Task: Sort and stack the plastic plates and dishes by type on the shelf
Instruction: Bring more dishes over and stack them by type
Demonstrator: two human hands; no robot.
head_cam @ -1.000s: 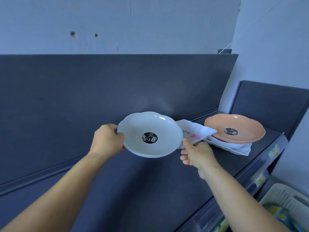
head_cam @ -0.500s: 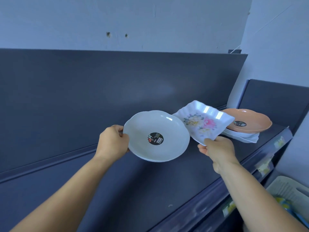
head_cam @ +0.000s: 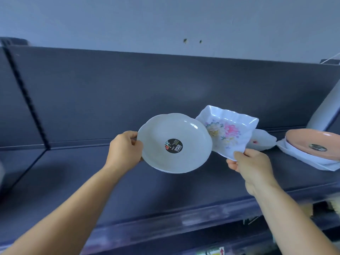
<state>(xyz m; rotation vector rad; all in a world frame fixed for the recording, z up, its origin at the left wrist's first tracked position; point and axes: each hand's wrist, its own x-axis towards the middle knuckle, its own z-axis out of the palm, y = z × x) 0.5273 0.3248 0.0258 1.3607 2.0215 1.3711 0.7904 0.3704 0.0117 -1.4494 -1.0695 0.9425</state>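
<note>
My left hand [head_cam: 125, 153] grips the left rim of a round pale grey plate [head_cam: 184, 133] with a black sticker in its middle, held above the dark shelf [head_cam: 128, 184]. My right hand [head_cam: 250, 166] pinches the near corner of a square white dish [head_cam: 226, 131] with a flower print, tilted up just right of the round plate. On the shelf to the right lies another white floral dish [head_cam: 261, 140]. Farther right an orange round plate [head_cam: 312, 140] sits on top of a white square dish [head_cam: 305, 159].
The shelf's dark back panel [head_cam: 147, 92] rises behind the plates, with a slotted upright [head_cam: 27, 100] at the left. A front rail with price tags [head_cam: 211, 252] runs along the shelf edge. The wall [head_cam: 165, 21] is above.
The view has swung left, so the orange plate stack now sits at the far right. My right hand has kept the floral dish lifted beside the round plate, and another floral dish shows behind it.
</note>
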